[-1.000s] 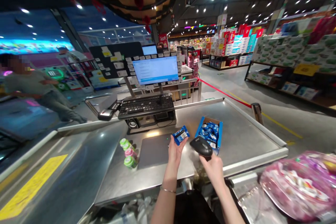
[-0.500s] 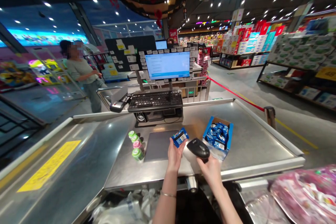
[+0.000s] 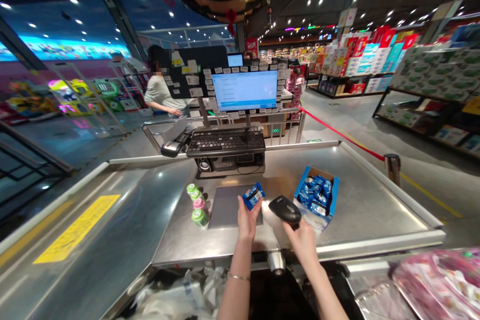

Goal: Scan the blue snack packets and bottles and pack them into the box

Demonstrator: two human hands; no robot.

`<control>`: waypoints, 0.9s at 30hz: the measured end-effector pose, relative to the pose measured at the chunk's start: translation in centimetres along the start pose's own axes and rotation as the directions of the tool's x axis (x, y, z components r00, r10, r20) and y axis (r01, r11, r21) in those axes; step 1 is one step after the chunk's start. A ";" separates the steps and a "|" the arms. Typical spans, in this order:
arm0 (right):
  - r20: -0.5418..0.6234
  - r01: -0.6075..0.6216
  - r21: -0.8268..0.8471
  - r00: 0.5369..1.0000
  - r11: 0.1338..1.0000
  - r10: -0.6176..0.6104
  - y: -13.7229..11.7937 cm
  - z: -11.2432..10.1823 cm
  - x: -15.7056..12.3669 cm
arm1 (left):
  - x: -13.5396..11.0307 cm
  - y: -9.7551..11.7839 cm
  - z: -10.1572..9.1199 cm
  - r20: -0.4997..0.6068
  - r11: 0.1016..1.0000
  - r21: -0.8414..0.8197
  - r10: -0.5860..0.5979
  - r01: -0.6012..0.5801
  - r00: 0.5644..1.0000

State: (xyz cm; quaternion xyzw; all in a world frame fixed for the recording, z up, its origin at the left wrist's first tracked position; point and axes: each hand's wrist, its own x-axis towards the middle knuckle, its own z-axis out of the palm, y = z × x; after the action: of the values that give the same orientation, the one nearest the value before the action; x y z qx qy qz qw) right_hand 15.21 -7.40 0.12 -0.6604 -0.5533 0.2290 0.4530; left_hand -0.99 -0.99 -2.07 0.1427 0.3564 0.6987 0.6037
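Above the metal counter, my left hand is closed on a small blue snack packet, its white barcode label facing up. My right hand grips a black handheld barcode scanner, whose head points left toward the packet with a small gap between them. Just right of the scanner stands an open blue carton filled with several blue packets of the same look. Several small green and pink lidded bottles stand in a row left of my left hand, beside a dark grey flat plate set in the counter.
A monitor and keyboard stand at the counter's back, with a card terminal to their left. Plastic bags lie below the front edge. A pink package is at lower right. Beyond the counter is a person.
My left hand and the packet have shifted slightly left, away from the scanner. The person beyond the counter has moved right, partly behind the dark display. The view has turned a little.
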 end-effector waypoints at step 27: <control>0.061 -0.041 0.035 0.997 0.999 0.039 1.6 3.4 -0.2 | 5.9 4.0 -10.4 0.377 -0.047 0.907 0.529 -0.418 0.760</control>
State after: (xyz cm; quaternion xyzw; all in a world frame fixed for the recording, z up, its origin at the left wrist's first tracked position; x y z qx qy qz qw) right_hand 13.21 -6.39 -2.93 -0.6559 -0.5491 0.2677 0.4434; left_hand -11.84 1.12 -8.10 0.5747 0.6677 0.4679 0.0696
